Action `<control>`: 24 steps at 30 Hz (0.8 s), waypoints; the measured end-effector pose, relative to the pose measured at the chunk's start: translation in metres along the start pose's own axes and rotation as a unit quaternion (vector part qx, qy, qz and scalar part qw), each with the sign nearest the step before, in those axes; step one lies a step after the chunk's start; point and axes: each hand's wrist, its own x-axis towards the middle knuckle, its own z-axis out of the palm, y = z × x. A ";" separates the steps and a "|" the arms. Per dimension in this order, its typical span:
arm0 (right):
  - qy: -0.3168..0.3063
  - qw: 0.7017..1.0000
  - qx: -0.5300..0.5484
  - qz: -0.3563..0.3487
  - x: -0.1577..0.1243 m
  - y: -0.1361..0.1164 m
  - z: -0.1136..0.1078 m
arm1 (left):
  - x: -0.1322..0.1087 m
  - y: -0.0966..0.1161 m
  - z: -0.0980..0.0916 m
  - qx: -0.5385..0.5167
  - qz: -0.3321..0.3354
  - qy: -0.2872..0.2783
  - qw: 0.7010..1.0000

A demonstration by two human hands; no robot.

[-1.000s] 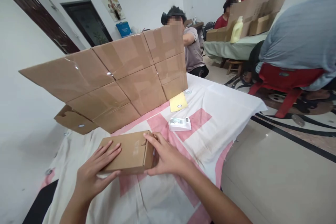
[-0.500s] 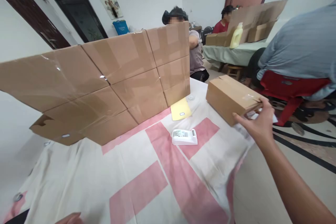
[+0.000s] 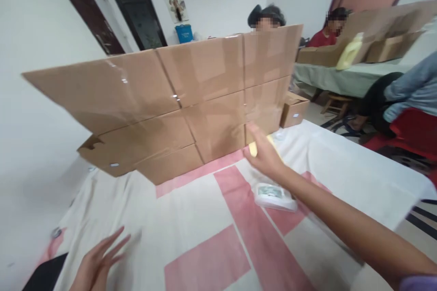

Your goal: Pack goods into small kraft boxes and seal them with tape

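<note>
My right hand [image 3: 263, 153] reaches forward to the foot of the cardboard wall [image 3: 177, 100] and closes on a yellow envelope [image 3: 253, 148] that lies there. Just below my right forearm sits a white tape dispenser [image 3: 275, 196] on the pink and white cloth [image 3: 205, 218]. My left hand [image 3: 97, 263] hovers low at the near left, fingers stretched and apart, holding nothing. A small brown box [image 3: 293, 109] stands at the wall's right end on the table's far edge.
Other people sit behind the wall and at a green-covered table [image 3: 327, 79] at the back right, which carries cardboard boxes and a yellow bottle [image 3: 348, 47]. A person on a red chair [image 3: 409, 127] is at the right. A dark door [image 3: 141, 20] is on the far wall.
My right hand carried the small box off to the right, let it go, and has come back to the yellow envelope. My left hand left the box and dropped low.
</note>
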 end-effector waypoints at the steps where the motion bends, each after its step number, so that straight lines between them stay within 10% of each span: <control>1: -0.062 0.997 0.038 -0.038 -0.008 -0.030 0.022 | 0.006 0.008 -0.002 -0.014 -0.019 0.005 1.000; 6: -0.248 0.943 0.213 -0.059 -0.022 -0.157 0.134 | 0.074 -0.005 -0.029 -0.046 -0.081 0.168 0.981; 11: -0.271 0.921 0.280 0.016 0.013 -0.235 0.262 | 0.178 -0.065 -0.046 -0.057 -0.077 0.233 0.968; 17: -0.138 0.966 0.172 0.133 0.081 -0.261 0.376 | 0.270 -0.093 -0.017 -0.130 0.016 0.220 0.967; 24: -0.129 0.979 -0.069 0.143 0.111 -0.260 0.416 | 0.282 -0.114 0.001 -0.180 0.046 0.235 0.954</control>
